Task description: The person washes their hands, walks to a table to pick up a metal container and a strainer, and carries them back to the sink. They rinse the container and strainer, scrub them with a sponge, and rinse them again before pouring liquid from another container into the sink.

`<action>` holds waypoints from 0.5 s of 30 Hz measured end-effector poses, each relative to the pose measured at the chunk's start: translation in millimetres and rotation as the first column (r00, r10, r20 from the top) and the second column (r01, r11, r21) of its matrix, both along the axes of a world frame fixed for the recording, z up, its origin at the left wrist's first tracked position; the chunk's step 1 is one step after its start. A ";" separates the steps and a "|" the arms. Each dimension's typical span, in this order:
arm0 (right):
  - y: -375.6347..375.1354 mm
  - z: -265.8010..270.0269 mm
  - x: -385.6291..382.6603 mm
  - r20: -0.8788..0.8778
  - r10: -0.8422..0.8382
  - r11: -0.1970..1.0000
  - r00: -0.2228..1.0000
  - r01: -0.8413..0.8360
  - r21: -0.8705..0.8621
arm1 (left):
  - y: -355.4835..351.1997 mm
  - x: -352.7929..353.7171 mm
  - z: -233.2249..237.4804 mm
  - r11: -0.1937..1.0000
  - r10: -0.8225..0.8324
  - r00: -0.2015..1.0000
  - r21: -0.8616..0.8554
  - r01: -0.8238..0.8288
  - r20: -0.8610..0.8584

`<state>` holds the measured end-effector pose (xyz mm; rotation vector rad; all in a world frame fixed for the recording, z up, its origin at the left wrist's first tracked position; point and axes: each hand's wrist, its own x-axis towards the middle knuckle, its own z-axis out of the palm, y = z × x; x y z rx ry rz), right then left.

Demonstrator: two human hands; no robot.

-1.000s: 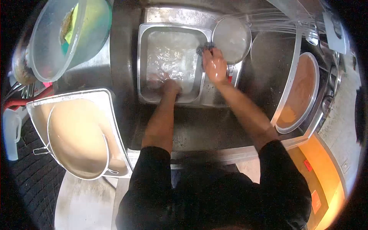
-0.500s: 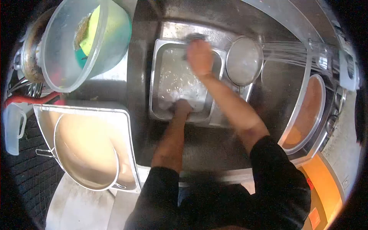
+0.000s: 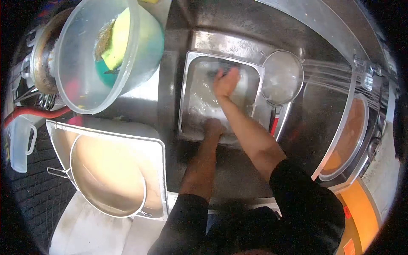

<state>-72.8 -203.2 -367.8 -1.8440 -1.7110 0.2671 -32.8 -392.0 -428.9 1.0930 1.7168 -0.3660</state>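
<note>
A rectangular steel pan with cloudy, sudsy water in it sits in the metal sink. My right hand is over the inside of the pan, near its far wall. At its fingertips is a dark grey scouring pad, blurred, with the palm and fingers pressed to it. My left hand is low at the near end of the pan, its fingers hidden in the suds or shadow. A round fine-mesh strainer with a red handle lies just right of the pan.
To the left stand a clear plastic tub with a yellow-green sponge, and a steel container with a large round strainer in murky liquid. A faucet and an orange-brown round container are on the right.
My right hand has moved with the scouring pad from the pan's far rim down into its inside. My left hand stays at the near end. The whole view has shifted slightly.
</note>
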 end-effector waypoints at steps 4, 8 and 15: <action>-11.4 34.5 -7.4 0.020 0.687 0.674 0.726 -0.628 -0.388 | 16.3 -7.0 25.9 0.999 0.041 0.998 0.024 -0.039 -0.045; -22.5 27.9 54.4 -0.044 0.873 0.464 0.486 -0.855 -0.233 | 28.8 -16.6 55.7 0.999 0.042 0.998 0.029 -0.041 -0.047; -23.4 13.9 28.5 0.126 0.405 0.694 0.905 -0.215 -0.687 | 29.0 -10.5 37.7 0.994 -0.021 0.998 0.110 0.027 -0.063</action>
